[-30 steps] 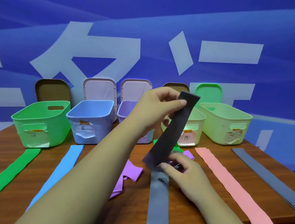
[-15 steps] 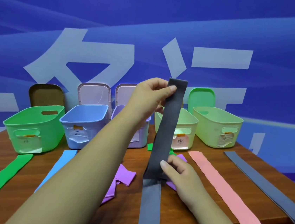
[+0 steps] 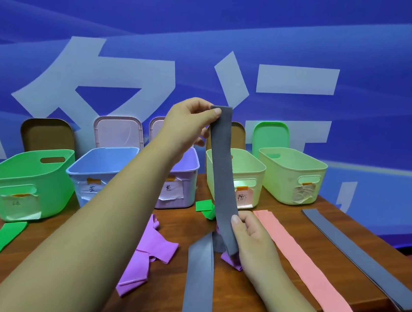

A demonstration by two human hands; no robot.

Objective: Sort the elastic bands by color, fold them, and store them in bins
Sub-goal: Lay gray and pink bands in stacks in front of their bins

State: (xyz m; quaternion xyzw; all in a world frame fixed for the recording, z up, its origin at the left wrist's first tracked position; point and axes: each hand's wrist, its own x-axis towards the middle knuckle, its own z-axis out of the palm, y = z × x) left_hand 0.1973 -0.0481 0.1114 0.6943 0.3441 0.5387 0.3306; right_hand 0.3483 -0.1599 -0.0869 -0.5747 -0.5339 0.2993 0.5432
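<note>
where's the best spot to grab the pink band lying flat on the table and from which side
Probably its near short end, pinched from the front. The pink band lies flat and straight on the table, so its middle offers no lip; that end lies close to the table's front edge, handy for the right hand once it frees the grey band.

The person's left hand (image 3: pixel 188 120) and right hand (image 3: pixel 249 235) are bare, as are both forearms; the visible thumbnails are short and plain.
</note>
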